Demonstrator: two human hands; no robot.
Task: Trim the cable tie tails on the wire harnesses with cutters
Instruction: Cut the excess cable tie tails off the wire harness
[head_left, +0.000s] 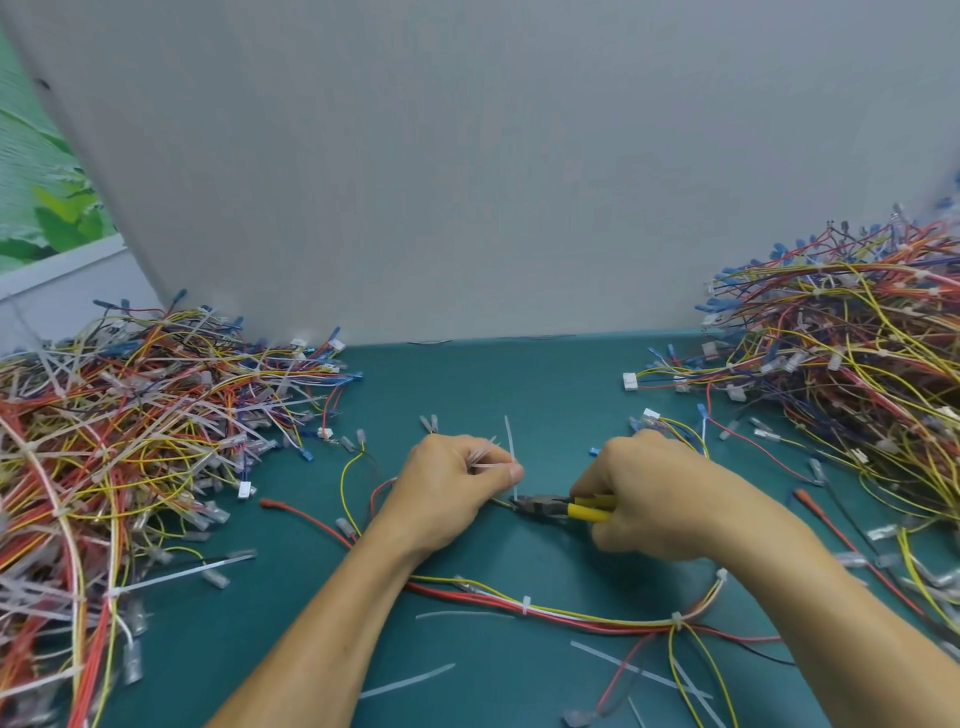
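We see a person's left hand (447, 483) pinching a thin, translucent white cable tie tail (509, 441) upright between thumb and curled fingers, mid-way across a teal-green table mat (493, 384). The right hand (649, 499) curls its fingers round yellow-handled steel cutters (550, 506), their tips at the tail's base; how far the tips are closed, we cannot tell. We judge the tail light, springy and slippery, best held near its free end. The floppy red, yellow and white wire harness (571, 614) trails under both forearms. A tangled pile of harnesses (130, 415) crowds the left, another pile (857, 374) the right; loose cut tails (405, 682) litter the mat.
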